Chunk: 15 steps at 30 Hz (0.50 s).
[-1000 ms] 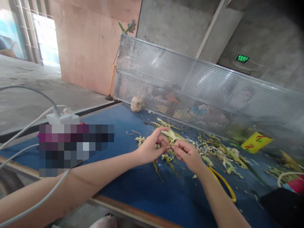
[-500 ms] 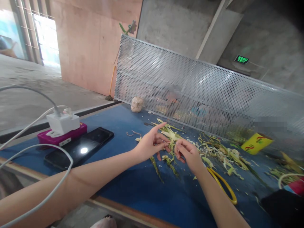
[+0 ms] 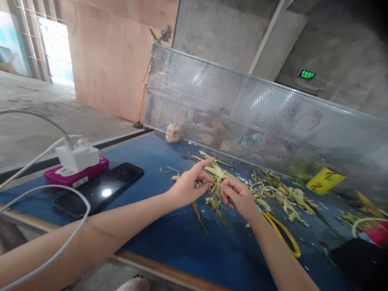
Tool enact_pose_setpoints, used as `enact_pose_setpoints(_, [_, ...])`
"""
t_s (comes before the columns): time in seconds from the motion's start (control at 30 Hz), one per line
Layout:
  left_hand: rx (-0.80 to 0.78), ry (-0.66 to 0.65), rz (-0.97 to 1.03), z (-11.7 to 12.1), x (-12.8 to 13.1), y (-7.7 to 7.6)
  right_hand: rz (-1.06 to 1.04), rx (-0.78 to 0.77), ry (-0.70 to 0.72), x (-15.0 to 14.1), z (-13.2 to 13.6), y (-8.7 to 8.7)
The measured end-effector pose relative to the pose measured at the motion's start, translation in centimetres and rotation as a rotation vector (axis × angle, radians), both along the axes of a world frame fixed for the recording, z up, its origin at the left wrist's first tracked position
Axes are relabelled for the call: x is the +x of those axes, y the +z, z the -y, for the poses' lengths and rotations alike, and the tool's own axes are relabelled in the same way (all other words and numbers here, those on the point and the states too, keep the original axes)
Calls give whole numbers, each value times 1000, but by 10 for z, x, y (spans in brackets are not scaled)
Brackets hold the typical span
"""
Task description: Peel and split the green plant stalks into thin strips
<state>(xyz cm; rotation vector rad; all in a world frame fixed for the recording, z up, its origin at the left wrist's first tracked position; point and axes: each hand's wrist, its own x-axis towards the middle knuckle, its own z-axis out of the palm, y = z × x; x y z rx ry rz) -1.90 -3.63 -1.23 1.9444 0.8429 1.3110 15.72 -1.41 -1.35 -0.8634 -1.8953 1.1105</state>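
My left hand [image 3: 189,186] and my right hand [image 3: 239,195] meet over a blue table [image 3: 169,242], above a small pile of green and pale plant strips [image 3: 216,198]. Both pinch a thin green strip [image 3: 216,186] between thumb and fingers; the left index finger sticks out straight. More pale leaf scraps [image 3: 281,196] lie spread to the right of my hands. What exactly lies inside the pinch is small and partly hidden.
A black phone [image 3: 100,193] lies at the left beside a pink box [image 3: 75,176] with a white charger [image 3: 77,157] and cables. Yellow-handled scissors [image 3: 283,236] lie under my right forearm. A perforated metal screen [image 3: 257,121] stands behind, with a pale lumpy object [image 3: 173,132] and a yellow pack [image 3: 325,181].
My hands have shifted slightly and closed together again on the strip after parting a little. The camera view has drifted slightly.
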Motion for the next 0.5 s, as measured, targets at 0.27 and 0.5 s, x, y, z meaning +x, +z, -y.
enact_pose_setpoints(0.27, [103,-11,-85,0,-2,1,-12,6,18,1,6,3])
enact_pose_setpoints(0.5, [68,-70,-12,0,-1,0,-30,14,-3,2,7,5])
